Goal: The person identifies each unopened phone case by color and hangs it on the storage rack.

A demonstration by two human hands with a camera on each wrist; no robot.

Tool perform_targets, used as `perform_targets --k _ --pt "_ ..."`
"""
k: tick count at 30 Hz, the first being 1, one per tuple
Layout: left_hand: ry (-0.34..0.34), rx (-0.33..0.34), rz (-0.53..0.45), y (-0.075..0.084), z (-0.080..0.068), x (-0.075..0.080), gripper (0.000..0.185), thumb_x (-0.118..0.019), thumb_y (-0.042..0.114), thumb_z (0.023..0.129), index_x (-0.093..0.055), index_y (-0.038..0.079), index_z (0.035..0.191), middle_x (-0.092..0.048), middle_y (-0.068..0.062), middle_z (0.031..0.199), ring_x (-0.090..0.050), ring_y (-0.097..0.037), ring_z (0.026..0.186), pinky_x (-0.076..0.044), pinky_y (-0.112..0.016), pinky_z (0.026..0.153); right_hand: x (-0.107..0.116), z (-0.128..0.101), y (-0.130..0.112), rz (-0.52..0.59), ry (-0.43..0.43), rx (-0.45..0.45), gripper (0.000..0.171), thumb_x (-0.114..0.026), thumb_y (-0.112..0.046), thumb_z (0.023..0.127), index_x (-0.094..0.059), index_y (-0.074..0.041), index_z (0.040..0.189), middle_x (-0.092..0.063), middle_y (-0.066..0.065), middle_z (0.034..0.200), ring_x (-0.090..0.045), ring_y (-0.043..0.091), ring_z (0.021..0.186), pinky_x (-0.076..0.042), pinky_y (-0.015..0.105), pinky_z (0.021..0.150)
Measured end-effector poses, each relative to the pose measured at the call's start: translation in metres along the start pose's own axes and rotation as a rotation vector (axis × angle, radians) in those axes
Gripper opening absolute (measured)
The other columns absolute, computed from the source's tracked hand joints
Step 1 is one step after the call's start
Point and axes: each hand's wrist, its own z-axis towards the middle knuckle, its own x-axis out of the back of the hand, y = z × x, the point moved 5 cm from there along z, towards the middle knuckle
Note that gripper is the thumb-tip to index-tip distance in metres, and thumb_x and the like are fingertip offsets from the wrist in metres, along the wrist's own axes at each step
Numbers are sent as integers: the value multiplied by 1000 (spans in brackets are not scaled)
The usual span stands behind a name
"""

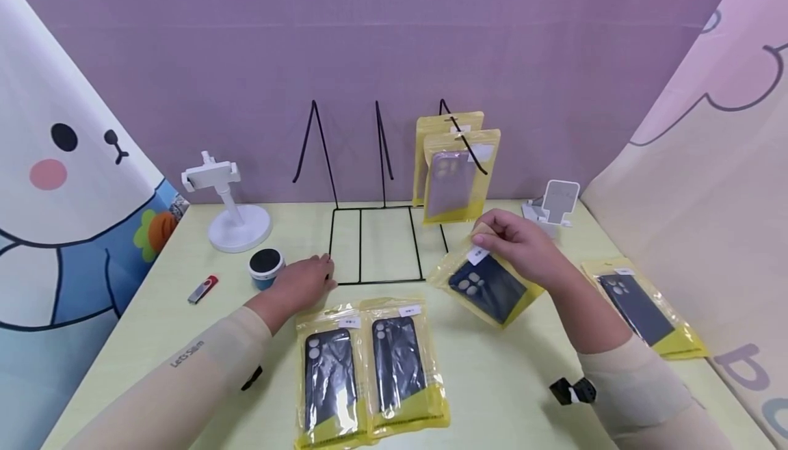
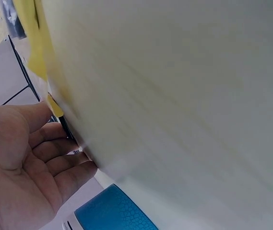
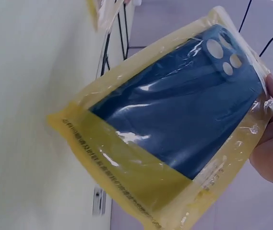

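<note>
While the right hand (image 1: 520, 245) pinches a packaged phone case (image 1: 486, 284), left hand (image 1: 304, 280) relaxed, touching wire rack (image 1: 375, 245)

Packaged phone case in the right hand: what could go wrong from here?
The right hand pinches the packaged phone case only at its top edge, so the slick bag could slip. The two pouches already leaning in the wire rack stand close by and could be knocked over. The left hand merely touches the rack's base, so the light frame might shift.
</note>
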Motion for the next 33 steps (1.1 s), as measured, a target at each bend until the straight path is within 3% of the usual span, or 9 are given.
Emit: perform_targets --k 12,21,25,33 --pt "2 -9 5 0 0 -2 48 -55 31 101 -51 1 138 -43 -20 150 -43 -41 136 -42 -61 104 -25 22 -35 64 82 3 18 -63 -27 97 -61 -10 103 -63 10 88 -62 22 76 -55 30 66" --pt "1 -10 -1 2 0 1 47 -55 30 100 -52 1 137 -44 -21 150 -43 -42 136 -43 -60 104 -32 35 -56 166 130 108 14 -63 -18 97 -60 -4 100 -63 10 83 -65 19 71 -57 30 62" --pt "10 -16 7 1 0 2 46 -55 31 100 -53 1 135 -45 -21 149 -45 -41 134 -45 -59 103 -32 41 -65 193 144 182 13 -62 -17 97 -60 -5 100 -59 9 78 -61 19 69 -52 28 58" --pt "12 -21 12 -2 2 -3 48 -55 32 101 -52 1 138 -44 -20 150 -45 -41 135 -45 -58 104 -29 54 -82 249 182 253 16 -64 -19 96 -60 -4 99 -56 8 76 -64 18 73 -55 24 61"
